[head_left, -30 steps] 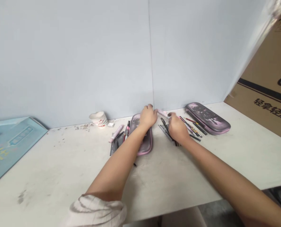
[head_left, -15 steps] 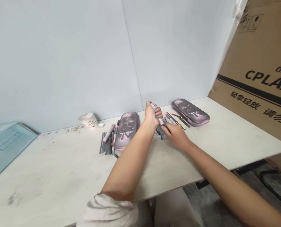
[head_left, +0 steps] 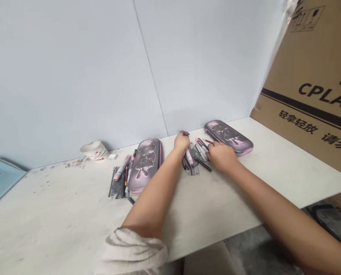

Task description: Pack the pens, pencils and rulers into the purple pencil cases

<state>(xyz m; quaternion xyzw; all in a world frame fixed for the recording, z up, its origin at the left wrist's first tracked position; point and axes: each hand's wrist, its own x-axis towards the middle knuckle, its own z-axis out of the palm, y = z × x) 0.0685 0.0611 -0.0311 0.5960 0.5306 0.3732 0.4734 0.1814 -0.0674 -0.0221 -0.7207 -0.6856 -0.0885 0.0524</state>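
My left hand (head_left: pixel 182 141) is curled at the upper end of a pink and white tube-shaped item (head_left: pixel 189 157); its fingers are mostly hidden behind the hand. The tube's lower end rests over dark pens and a clear ruler (head_left: pixel 194 172). To the right, my right hand (head_left: pixel 222 156) has its fingers closed at a small group of pens (head_left: pixel 201 143), gripping a slim dark pen whose kind is partly hidden. Between the hands lies a black pen (head_left: pixel 203 164). Behind my right hand sits a dark pink pencil case (head_left: pixel 229 135) with an embossed figure.
Left of my left arm lies a second pencil case (head_left: pixel 145 164), with another pile of pens and a similar pink tube (head_left: pixel 122 168) beside it. A paper cup (head_left: pixel 95 151) stands by the wall. A blue folder-like sheet (head_left: pixel 1 181) is far left; a large carton (head_left: pixel 308 95) is right.
My left hand has lowered the pink tube onto the pens and ruler. My right hand has moved right, away from the left hand, to the pens. The view has shifted slightly.
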